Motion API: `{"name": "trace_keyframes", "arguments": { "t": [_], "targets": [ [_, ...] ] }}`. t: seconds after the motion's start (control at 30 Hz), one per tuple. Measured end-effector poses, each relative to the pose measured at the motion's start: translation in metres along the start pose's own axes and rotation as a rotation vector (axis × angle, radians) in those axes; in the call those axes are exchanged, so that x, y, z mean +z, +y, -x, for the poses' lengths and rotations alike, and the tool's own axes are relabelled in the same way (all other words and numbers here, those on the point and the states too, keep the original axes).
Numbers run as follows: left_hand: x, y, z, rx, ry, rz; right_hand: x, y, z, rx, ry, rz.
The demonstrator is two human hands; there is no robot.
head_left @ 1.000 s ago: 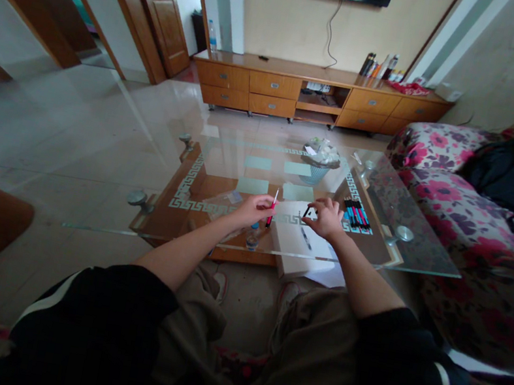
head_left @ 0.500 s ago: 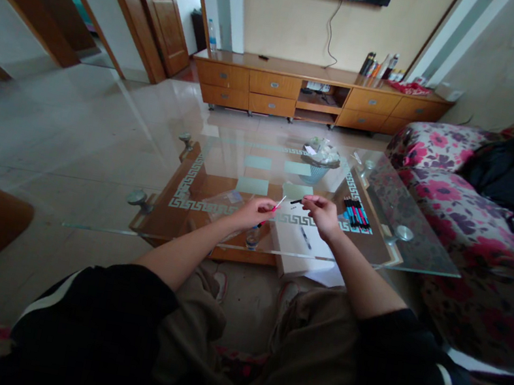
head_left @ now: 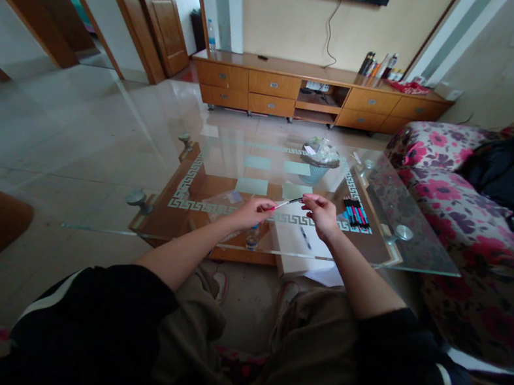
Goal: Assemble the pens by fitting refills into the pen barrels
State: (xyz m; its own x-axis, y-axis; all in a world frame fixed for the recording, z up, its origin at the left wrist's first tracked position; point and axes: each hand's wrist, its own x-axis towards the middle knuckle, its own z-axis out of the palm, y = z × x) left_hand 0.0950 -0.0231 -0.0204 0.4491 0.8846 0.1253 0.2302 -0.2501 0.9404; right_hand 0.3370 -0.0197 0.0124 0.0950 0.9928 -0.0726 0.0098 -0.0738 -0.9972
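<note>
My left hand [head_left: 254, 211] pinches a pink pen part with a thin white shaft [head_left: 281, 205] pointing up to the right. Between the fingertips of my right hand [head_left: 323, 218] is a slim black pen piece [head_left: 295, 200], lined up with the white shaft. The two parts appear to meet end to end; whether one sits inside the other is too small to tell. Both hands hover over the near side of the glass table [head_left: 222, 166]. Right of my right hand lies a row of several blue, pink and black pens [head_left: 355, 213].
Under the glass are a white box [head_left: 288, 246] and a bottle [head_left: 252, 238]. A dark pen [head_left: 305, 237] shows over the box. A filled waste basket [head_left: 316, 171] appears toward the far side. The floral sofa [head_left: 447, 153] stands right, a wooden cabinet [head_left: 276, 83] ahead.
The black piece and the white shaft were apart with a small gap; now their ends have come together in one line. My hands have otherwise hardly moved.
</note>
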Motion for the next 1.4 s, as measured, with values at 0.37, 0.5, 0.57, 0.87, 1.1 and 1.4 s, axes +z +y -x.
{"name": "trace_keyframes", "arguments": {
  "t": [0.37, 0.5, 0.57, 0.87, 1.1, 1.4],
  "targets": [
    [0.000, 0.002, 0.000, 0.002, -0.027, 0.005, 0.003, 0.000, 0.001, -0.027, -0.044, 0.042],
    [0.001, 0.003, 0.000, 0.008, -0.036, -0.006, 0.007, -0.004, 0.005, -0.025, -0.081, 0.054],
    [0.001, 0.001, -0.001, 0.013, -0.023, -0.027, 0.010, -0.006, 0.008, -0.028, -0.102, 0.057],
    [0.001, -0.002, -0.004, 0.071, 0.022, -0.070, 0.016, -0.004, 0.012, -0.026, -0.233, 0.018],
    [0.002, 0.002, -0.004, 0.090, 0.005, -0.066, 0.015, 0.005, 0.007, -0.057, -0.271, 0.014],
    [0.001, 0.009, -0.004, 0.082, 0.004, -0.158, 0.019, 0.006, 0.007, -0.115, -0.303, 0.076]
  ]
}}
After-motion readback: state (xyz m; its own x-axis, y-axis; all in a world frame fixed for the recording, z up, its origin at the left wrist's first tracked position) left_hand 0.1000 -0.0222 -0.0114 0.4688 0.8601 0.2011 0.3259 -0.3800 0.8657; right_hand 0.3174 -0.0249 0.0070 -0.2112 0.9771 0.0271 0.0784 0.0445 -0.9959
